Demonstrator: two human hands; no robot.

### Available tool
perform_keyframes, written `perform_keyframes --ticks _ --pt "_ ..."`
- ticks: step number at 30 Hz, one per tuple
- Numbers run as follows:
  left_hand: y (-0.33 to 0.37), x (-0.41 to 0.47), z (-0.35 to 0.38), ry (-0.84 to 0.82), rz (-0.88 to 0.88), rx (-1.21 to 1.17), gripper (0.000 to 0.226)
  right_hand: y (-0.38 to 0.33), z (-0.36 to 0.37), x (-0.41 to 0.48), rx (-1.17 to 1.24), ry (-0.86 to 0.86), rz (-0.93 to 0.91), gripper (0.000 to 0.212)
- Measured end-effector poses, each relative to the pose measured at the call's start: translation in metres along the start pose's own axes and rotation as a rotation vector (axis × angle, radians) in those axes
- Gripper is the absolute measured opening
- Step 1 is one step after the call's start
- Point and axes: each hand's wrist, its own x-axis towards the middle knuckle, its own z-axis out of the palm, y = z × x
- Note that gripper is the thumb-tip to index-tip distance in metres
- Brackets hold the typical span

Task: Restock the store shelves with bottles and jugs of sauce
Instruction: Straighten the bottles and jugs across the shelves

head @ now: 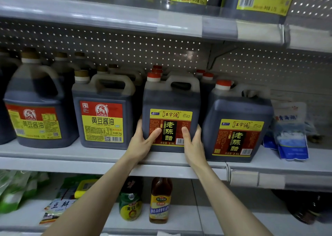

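Observation:
A dark vinegar jug (170, 99) with a red cap and a yellow-and-red label stands on the middle shelf (100, 154), at its front edge. My left hand (142, 142) grips its lower left corner, thumb across the label. My right hand (193, 142) grips its lower right corner, thumb on the label too. A second vinegar jug (239, 120) of the same kind stands just to the right. Two soy sauce jugs (102, 110) (36, 108) with red-and-yellow labels stand to the left. More jugs sit behind them.
Blue-and-white bags (289, 133) lean at the shelf's right end. The upper shelf (125, 14) holds yellow-labelled bottles. Below are an amber bottle (160, 199), a green-labelled bottle (130, 205) and green packets (16, 190). A perforated back panel (125, 47) closes the rear.

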Motion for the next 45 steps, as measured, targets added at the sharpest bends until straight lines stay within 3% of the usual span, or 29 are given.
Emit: perform_keyframes --ticks 24,40,45 --pt "-0.0018 -0.0052 0.0005 0.059 0.049 0.112 0.076 0.0031 0.0026 -0.0051 -0.045 0.079 -0.043 0.062" --pt "-0.0008 -0.0039 -0.0008 0.050 0.036 0.083 0.069 -0.0002 0.0030 -0.0050 -0.045 0.053 -0.011 0.063" --pt "0.0044 -0.0044 0.0023 0.066 0.000 0.109 0.058 -0.0027 0.0026 -0.0040 -0.009 0.034 0.015 0.062"
